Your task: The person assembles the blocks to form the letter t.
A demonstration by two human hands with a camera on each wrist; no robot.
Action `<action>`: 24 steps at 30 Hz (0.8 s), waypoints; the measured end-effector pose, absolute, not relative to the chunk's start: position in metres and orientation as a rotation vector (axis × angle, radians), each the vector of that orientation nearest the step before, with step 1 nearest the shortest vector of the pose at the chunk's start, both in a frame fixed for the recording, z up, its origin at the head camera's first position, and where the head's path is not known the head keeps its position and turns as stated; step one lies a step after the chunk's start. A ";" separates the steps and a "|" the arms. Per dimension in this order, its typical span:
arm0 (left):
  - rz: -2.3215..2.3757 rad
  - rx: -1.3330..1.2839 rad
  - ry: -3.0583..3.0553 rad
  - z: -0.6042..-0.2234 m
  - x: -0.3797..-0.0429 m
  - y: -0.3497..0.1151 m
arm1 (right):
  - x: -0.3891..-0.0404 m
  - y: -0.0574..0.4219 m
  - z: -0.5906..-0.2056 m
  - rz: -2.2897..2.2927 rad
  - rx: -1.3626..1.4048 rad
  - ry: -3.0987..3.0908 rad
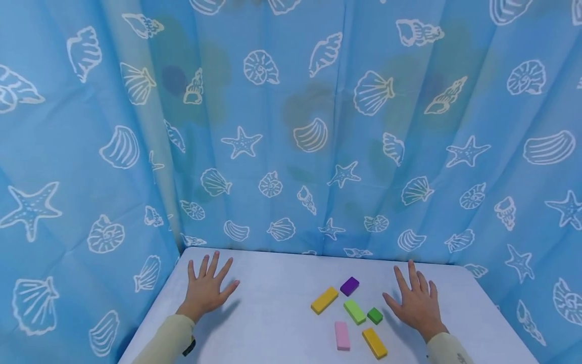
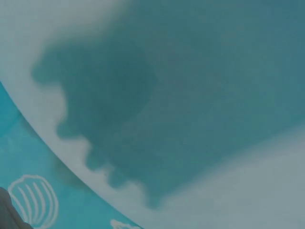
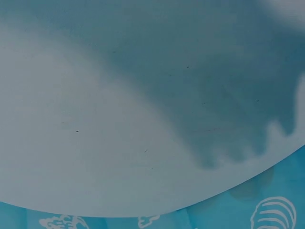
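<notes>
My left hand (image 1: 205,294) is spread with straight fingers above the left side of the table, holding nothing. Over on the right, my right hand (image 1: 418,306) is also spread, palm down and holding nothing. Several small blocks lie between the hands, nearer the right one: a yellow block (image 1: 325,300), a purple block (image 1: 349,286), a light green block (image 1: 354,311), a short dark green block (image 1: 375,316), a pink block (image 1: 342,336) and a second yellow block (image 1: 375,344). The dark green one is closest to my right hand. Both wrist views show mainly hand shadows on the tabletop.
The white table (image 1: 268,283) has rounded far corners. A blue curtain (image 1: 282,167) with white shell and starfish prints hangs behind it and along both sides, close to its far edge.
</notes>
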State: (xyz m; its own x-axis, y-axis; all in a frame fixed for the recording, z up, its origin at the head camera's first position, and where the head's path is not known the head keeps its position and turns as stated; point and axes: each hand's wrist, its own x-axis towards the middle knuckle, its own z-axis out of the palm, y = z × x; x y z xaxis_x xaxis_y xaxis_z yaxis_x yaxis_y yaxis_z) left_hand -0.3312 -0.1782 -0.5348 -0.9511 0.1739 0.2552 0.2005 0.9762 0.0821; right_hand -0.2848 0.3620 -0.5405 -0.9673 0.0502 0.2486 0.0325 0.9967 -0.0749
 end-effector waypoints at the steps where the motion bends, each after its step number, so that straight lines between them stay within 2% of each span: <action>1: -0.156 -0.283 -2.877 -0.535 -0.331 -0.176 | -0.285 0.361 -0.540 0.106 -0.060 -2.890; 24: -0.168 -0.633 -2.843 -0.556 -0.337 -0.089 | -0.272 0.359 -0.557 0.087 -0.057 -2.916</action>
State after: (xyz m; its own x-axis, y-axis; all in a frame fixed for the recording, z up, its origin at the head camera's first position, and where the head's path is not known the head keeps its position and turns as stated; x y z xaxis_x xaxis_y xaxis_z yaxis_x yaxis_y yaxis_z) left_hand -0.3370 -0.0888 -0.5559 -0.8822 0.4045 0.2409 0.4301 0.9006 0.0625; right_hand -0.2719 0.3585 -0.5569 -0.9742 0.0450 0.2210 0.0317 0.9975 -0.0630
